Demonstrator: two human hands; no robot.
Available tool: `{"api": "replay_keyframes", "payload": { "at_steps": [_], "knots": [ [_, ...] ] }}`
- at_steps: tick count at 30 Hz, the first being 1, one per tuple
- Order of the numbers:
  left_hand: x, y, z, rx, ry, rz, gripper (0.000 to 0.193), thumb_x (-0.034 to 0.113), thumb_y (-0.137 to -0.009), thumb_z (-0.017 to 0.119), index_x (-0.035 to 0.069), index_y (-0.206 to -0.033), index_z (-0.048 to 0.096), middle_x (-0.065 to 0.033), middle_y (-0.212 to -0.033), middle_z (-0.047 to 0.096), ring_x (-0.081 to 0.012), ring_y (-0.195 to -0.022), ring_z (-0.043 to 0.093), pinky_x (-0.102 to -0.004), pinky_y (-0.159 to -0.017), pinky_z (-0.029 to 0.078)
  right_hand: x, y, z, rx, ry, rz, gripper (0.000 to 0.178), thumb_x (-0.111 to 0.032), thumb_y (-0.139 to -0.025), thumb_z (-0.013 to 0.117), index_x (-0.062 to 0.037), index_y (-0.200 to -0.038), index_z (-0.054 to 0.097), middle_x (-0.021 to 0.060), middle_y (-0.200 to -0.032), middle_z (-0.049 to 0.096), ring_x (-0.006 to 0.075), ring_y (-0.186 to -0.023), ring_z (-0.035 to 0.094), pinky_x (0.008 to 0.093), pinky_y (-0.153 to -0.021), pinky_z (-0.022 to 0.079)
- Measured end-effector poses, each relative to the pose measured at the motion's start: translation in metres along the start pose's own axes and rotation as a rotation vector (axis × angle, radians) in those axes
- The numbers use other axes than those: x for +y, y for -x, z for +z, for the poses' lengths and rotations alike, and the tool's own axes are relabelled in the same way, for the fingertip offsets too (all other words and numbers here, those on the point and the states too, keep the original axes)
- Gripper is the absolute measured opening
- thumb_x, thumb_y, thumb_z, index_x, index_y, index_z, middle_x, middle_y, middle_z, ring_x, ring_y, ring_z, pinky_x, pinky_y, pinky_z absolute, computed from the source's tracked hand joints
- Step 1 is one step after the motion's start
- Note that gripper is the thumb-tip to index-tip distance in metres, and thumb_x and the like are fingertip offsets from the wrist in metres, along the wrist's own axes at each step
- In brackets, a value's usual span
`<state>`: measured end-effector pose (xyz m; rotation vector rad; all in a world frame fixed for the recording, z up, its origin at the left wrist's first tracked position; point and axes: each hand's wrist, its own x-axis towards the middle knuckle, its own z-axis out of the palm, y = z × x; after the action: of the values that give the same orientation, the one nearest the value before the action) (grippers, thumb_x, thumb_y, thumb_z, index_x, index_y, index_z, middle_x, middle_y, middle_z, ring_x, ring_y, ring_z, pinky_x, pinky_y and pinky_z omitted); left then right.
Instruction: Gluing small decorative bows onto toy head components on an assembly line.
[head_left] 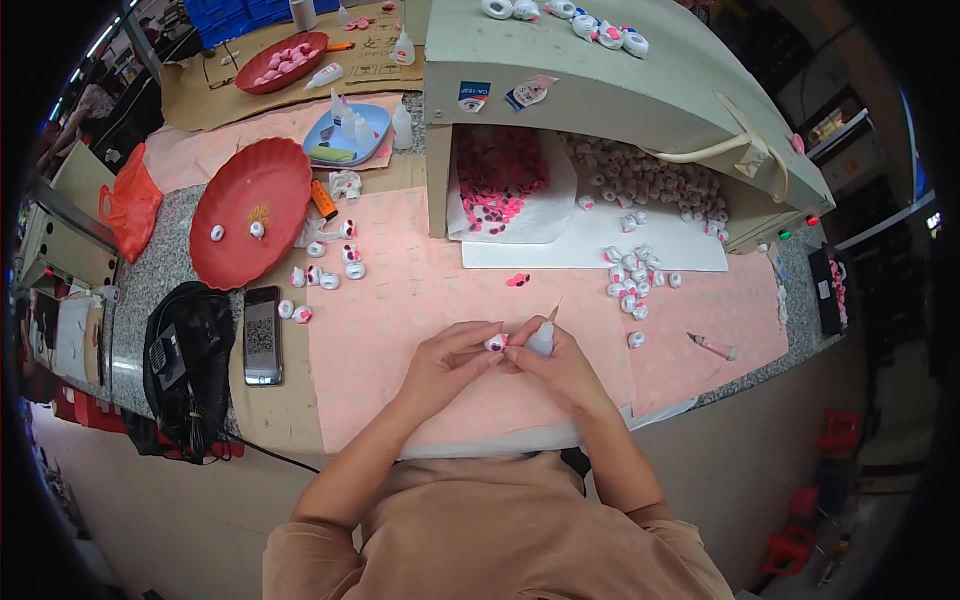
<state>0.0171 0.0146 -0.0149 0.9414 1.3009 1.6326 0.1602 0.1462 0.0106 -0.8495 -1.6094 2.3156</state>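
A small white round piece with a pink and black patch (496,343) is pinched between the thumb and fingers of my left hand (448,362), above the pink cloth. Tucked in my right hand (562,372) is a small translucent squeeze bottle (541,341), its thin needle tip pointing up and away from me. The right thumb and fingertips also meet the white piece. Just beyond my hands lies a loose pink and black flat piece (517,281). Several white round pieces (632,278) are grouped farther right, and others with pink patches (322,278) sit to the left.
A grey cabinet (610,85) shelters a heap of white pieces (655,178) and a bag of pink pieces (500,180). On the left are a red plate (215,258), a phone (263,340) and a black bag (185,375). A pen-like tube (712,347) lies right.
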Motion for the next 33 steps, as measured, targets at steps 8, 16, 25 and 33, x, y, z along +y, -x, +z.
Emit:
{"api": "replay_keyframes", "payload": {
  "at_steps": [8,16,25,33],
  "knots": [
    [0.000,-0.003,-0.003,0.030,0.196,-0.118,0.026,-0.001,-0.089,0.062,0.000,-0.115,0.063,-0.0068,-0.115,0.060,-0.0140,-0.104,0.060,-0.0269,-0.090,0.049,0.010,-0.004,0.009,0.040,0.117,-0.215,0.019,-0.003,-0.083,0.069,-0.0050,-0.098,0.056,0.0023,-0.097,0.059,0.0086,-0.092,0.055,0.0244,-0.080,0.047],
    [0.003,-0.004,-0.010,-0.063,0.279,-0.196,0.024,0.000,-0.090,0.061,0.001,-0.114,0.063,-0.0064,-0.110,0.064,-0.0131,-0.102,0.060,-0.0274,-0.090,0.049,0.017,-0.009,0.004,-0.052,-0.072,-0.180,0.019,-0.001,-0.082,0.071,-0.0053,-0.094,0.057,0.0017,-0.094,0.061,0.0089,-0.090,0.057,0.0254,-0.079,0.048],
    [0.009,-0.001,-0.019,0.070,0.076,-0.215,0.025,0.002,-0.088,0.063,0.002,-0.113,0.064,-0.0055,-0.110,0.064,-0.0114,-0.099,0.060,-0.0238,-0.083,0.049,0.013,-0.003,-0.001,-0.044,-0.081,-0.098,0.011,-0.007,-0.090,0.063,-0.0036,-0.101,0.059,0.0052,-0.096,0.064,0.0104,-0.084,0.061,0.0249,-0.076,0.051],
    [0.040,-0.010,-0.076,0.591,-1.129,0.235,0.043,0.004,-0.075,0.073,0.006,-0.117,0.062,-0.0105,-0.101,0.055,-0.0247,-0.093,0.052,-0.0342,-0.082,0.044,0.009,0.056,-0.060,0.562,0.341,-0.325,0.022,-0.010,-0.093,0.057,-0.0046,-0.113,0.049,0.0050,-0.092,0.061,0.0045,-0.064,0.052,0.0194,-0.053,0.044]
  ]
}}
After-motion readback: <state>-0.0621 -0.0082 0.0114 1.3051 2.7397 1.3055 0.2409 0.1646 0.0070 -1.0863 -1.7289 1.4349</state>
